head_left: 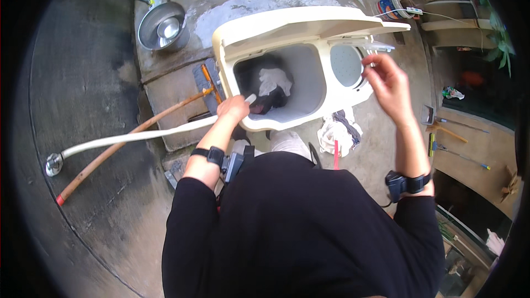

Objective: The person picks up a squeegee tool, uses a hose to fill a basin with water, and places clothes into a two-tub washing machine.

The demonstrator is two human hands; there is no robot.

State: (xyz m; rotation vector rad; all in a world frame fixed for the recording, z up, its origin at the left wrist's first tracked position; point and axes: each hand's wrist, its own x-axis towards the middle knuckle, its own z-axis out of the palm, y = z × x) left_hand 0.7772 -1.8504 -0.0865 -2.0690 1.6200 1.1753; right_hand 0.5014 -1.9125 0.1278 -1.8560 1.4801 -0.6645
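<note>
A cream twin-tub washing machine (342, 98) stands in front of me, its large lid (298, 25) raised. My left hand (234, 109) is closed around a white hose (138, 134) at the left rim of the wash tub, the hose's end pointing inside. In the tub lie a pale cloth (274, 81) and dark clothes (273, 100). My right hand (388, 79) hovers by the right edge of the round spin tub (345, 66), fingers half curled, thumb and fingertips slightly apart. Nothing shows in it. A clear small lid (378, 46) stands up behind that opening.
White and dark clothes (338, 135) lie on the floor beside the machine. The hose runs left to a metal fitting (53, 164) by the wall, crossing a wooden handle (94, 165). A metal basin (162, 25) sits back left, a bucket (393, 4) back right. Cleaning tools (450, 132) are at right.
</note>
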